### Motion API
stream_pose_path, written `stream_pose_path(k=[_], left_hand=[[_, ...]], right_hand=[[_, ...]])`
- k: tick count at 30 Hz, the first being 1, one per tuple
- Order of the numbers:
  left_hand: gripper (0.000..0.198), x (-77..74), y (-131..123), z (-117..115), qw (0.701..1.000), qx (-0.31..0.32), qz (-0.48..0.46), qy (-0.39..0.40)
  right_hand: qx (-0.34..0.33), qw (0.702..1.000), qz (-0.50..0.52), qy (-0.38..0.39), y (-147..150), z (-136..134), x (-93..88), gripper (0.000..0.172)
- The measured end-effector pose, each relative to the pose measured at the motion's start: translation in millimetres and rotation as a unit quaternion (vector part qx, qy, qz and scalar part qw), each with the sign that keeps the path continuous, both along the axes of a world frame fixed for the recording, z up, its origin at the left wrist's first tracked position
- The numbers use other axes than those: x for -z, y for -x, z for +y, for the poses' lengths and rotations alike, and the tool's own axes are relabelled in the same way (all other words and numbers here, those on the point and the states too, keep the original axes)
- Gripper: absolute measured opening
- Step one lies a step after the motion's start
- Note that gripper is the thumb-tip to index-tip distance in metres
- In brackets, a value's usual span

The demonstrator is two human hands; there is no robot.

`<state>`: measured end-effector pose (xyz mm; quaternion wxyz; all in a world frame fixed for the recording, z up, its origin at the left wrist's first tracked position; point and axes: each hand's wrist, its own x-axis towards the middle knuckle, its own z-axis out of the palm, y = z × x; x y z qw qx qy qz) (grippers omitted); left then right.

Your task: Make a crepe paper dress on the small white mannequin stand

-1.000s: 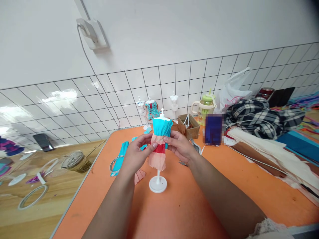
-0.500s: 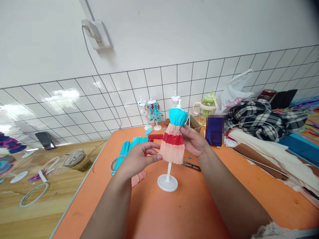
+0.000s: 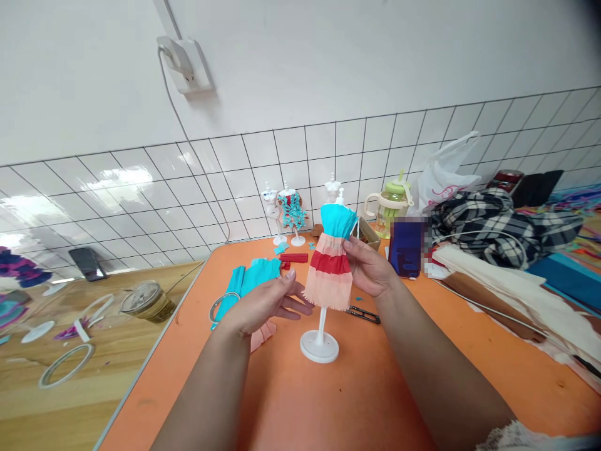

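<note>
ok, right hand (image 3: 370, 268) pinching dress (image 3: 330, 263) at the waist; left hand (image 3: 268, 303) spread wide near its hem, contact unclear.

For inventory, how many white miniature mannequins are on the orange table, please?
4: one mannequin in the right hand, one behind it, two further left; others possibly hidden.

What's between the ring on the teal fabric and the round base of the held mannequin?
Head view: a pleated pink piece, partly hidden by the left hand and wrist, then bare orange tabletop up to the base.
</note>
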<state>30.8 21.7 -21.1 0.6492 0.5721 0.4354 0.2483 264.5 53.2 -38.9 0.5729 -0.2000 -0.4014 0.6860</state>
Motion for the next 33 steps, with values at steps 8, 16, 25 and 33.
stream_pose_path(k=[8,16,25,33], left_hand=[[0.042,5.5,-7,7,1.0,-0.028,0.007,-0.003],[0.036,23.2,8,8,0.99,0.092,0.104,0.024],[0.033,100.8,33,-8,0.974,0.103,-0.166,0.114],[0.028,102.8,35,-7,0.971,0.009,-0.204,0.127]], right_hand=[[-0.013,1.0,0.003,0.0,0,-1,-1.0,0.036],[0.074,0.996,-0.031,0.044,22,7,13.1,0.026],[-0.016,0.996,-0.073,0.05,48,11,44.9,0.036],[0.017,0.985,-0.158,0.071,50,8,56.9,0.044]])
